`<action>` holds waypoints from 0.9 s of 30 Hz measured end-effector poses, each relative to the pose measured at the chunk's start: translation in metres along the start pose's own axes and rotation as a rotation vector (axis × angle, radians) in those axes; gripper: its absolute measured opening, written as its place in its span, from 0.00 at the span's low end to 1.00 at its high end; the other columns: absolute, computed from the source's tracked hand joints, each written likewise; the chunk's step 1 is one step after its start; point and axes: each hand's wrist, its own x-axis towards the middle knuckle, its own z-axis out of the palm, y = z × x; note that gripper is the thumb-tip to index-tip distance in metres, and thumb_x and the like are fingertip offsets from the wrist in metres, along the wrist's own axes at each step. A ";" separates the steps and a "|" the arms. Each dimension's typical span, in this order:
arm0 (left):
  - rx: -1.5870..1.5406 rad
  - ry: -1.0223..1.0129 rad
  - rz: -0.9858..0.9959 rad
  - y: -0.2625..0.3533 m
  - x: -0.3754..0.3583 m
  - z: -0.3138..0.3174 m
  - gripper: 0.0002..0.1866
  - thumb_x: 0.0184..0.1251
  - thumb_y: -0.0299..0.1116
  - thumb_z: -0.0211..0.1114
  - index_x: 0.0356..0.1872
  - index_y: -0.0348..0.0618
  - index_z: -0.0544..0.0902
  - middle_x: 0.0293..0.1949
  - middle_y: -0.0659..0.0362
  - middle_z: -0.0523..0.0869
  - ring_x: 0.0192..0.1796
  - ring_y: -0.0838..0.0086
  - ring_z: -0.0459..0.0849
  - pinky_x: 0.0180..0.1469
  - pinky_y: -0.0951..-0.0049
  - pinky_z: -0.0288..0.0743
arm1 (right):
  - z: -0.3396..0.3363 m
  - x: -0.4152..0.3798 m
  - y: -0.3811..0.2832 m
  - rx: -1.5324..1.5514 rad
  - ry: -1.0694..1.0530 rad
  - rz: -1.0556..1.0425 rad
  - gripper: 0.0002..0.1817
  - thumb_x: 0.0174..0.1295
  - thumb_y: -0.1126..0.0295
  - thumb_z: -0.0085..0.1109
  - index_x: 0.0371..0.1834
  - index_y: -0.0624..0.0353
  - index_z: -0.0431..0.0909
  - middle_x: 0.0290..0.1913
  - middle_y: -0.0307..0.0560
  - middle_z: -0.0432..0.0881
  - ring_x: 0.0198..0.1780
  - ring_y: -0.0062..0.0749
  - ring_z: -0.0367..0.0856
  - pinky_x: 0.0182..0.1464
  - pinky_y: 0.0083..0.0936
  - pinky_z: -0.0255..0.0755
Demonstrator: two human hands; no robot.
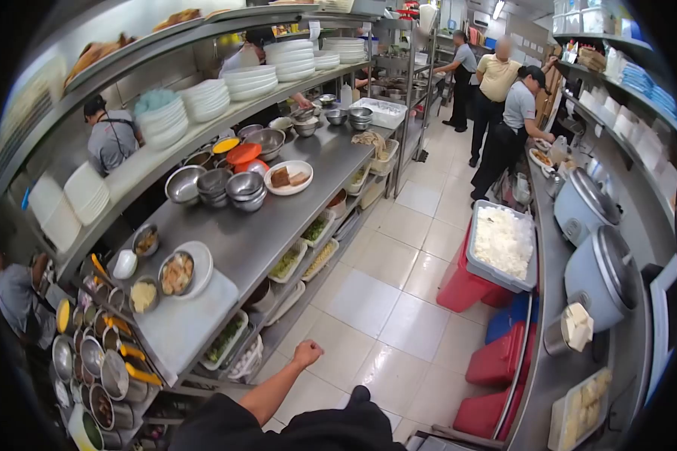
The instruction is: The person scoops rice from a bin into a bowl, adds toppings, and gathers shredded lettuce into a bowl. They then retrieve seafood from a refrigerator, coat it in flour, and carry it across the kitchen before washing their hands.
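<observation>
My left hand (307, 352) hangs over the tiled floor, fingers curled into a loose fist with nothing showing in it. It is apart from the steel counter on my left. Nearest on that counter lies a white cutting board (192, 316). By the board's far end, a steel bowl of cut pieces (177, 272) rests on a white plate (201, 263). Beside it stand a small bowl of pale yellow food (143, 295) and a white lidded dish (125, 264). My right hand is out of view.
A tiled aisle (399, 278) runs ahead, with several people farther along it. On the right, a tub of white rice (502, 242) sits on red bins (466, 289). Rice cookers (598, 263) line the right counter. Stacked plates (203, 100) fill the left shelf.
</observation>
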 end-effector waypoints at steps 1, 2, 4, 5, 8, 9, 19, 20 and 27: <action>0.037 -0.009 -0.078 -0.008 0.004 -0.003 0.15 0.43 0.41 0.67 0.29 0.40 0.84 0.28 0.51 0.84 0.30 0.65 0.82 0.36 0.68 0.75 | 0.002 0.013 -0.033 -0.008 0.016 -0.007 0.03 0.47 0.73 0.55 0.22 0.58 0.72 0.26 0.47 0.75 0.24 0.34 0.73 0.26 0.32 0.69; -0.018 -0.085 -0.176 -0.002 0.001 -0.015 0.14 0.44 0.39 0.67 0.27 0.39 0.84 0.26 0.52 0.84 0.28 0.68 0.82 0.33 0.70 0.75 | 0.005 0.031 -0.072 -0.001 0.042 -0.030 0.03 0.47 0.73 0.55 0.21 0.59 0.72 0.25 0.47 0.74 0.24 0.34 0.72 0.25 0.32 0.69; -0.191 -0.159 -0.313 0.009 -0.006 -0.036 0.11 0.47 0.36 0.67 0.25 0.37 0.83 0.23 0.54 0.83 0.24 0.73 0.81 0.29 0.74 0.75 | 0.016 0.082 -0.168 0.027 0.120 -0.124 0.04 0.46 0.74 0.56 0.20 0.59 0.71 0.24 0.46 0.74 0.23 0.34 0.72 0.24 0.31 0.69; -0.305 -0.160 -0.357 0.015 -0.006 -0.045 0.10 0.49 0.35 0.66 0.25 0.37 0.83 0.22 0.55 0.83 0.22 0.75 0.81 0.27 0.76 0.75 | 0.026 0.108 -0.227 0.060 0.171 -0.195 0.04 0.46 0.74 0.56 0.20 0.59 0.71 0.23 0.46 0.74 0.23 0.34 0.71 0.24 0.31 0.68; -0.379 -0.109 -0.435 0.044 0.008 -0.072 0.10 0.51 0.33 0.64 0.27 0.35 0.83 0.24 0.55 0.84 0.26 0.74 0.82 0.28 0.77 0.76 | 0.074 0.165 -0.467 0.181 0.331 -0.543 0.05 0.45 0.74 0.57 0.18 0.59 0.70 0.21 0.45 0.73 0.22 0.33 0.71 0.23 0.30 0.68; -0.447 -0.064 -0.451 0.052 0.020 -0.078 0.10 0.52 0.34 0.64 0.28 0.35 0.83 0.25 0.55 0.84 0.27 0.74 0.83 0.29 0.77 0.76 | 0.074 0.098 -0.559 0.105 0.279 -0.726 0.09 0.43 0.71 0.62 0.18 0.61 0.71 0.21 0.45 0.74 0.24 0.33 0.71 0.25 0.31 0.68; -0.079 0.052 0.061 0.251 0.324 -0.145 0.17 0.51 0.44 0.60 0.27 0.38 0.81 0.23 0.52 0.82 0.28 0.71 0.81 0.32 0.68 0.73 | 0.176 -0.133 -1.000 0.083 0.014 -1.390 0.19 0.43 0.65 0.68 0.39 0.59 0.78 0.43 0.49 0.78 0.45 0.36 0.75 0.47 0.29 0.69; -0.109 0.076 0.112 0.288 0.347 -0.160 0.16 0.53 0.43 0.60 0.28 0.37 0.80 0.25 0.53 0.83 0.28 0.71 0.81 0.33 0.69 0.73 | 0.180 -0.157 -1.018 0.043 -0.019 -1.477 0.18 0.43 0.65 0.67 0.39 0.59 0.78 0.43 0.48 0.78 0.46 0.36 0.75 0.47 0.29 0.69; -0.510 0.309 0.199 0.418 0.481 -0.232 0.06 0.61 0.31 0.61 0.32 0.38 0.79 0.28 0.65 0.80 0.31 0.85 0.75 0.35 0.82 0.70 | 0.231 -0.265 -1.175 0.016 -0.350 -2.110 0.16 0.45 0.68 0.66 0.38 0.59 0.77 0.46 0.45 0.76 0.46 0.35 0.74 0.44 0.26 0.69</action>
